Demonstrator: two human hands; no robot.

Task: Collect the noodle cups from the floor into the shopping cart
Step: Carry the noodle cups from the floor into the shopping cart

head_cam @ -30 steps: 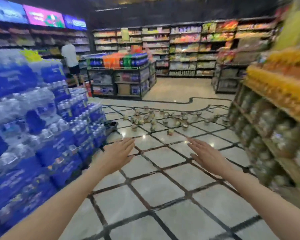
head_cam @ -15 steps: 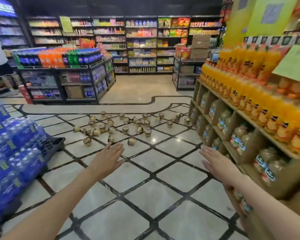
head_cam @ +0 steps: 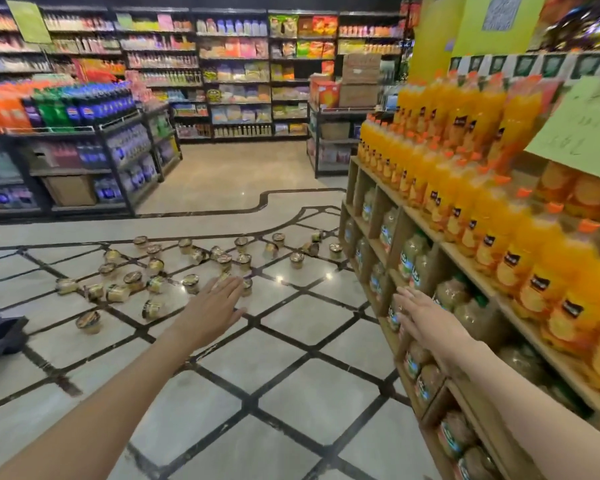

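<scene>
Left of centre, noodle cups lie scattered on the tiled floor, some upright, some tipped. Centre: left hand, fingers straight and together, holding nothing. Right: right hand, likewise flat and empty, before a wooden shelf of orange bottles.

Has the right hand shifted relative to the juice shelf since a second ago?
Yes. The right hand now sits in front of the wooden juice shelf on the right; a second ago it was over open floor, left of that shelf. It is open and empty.
</scene>
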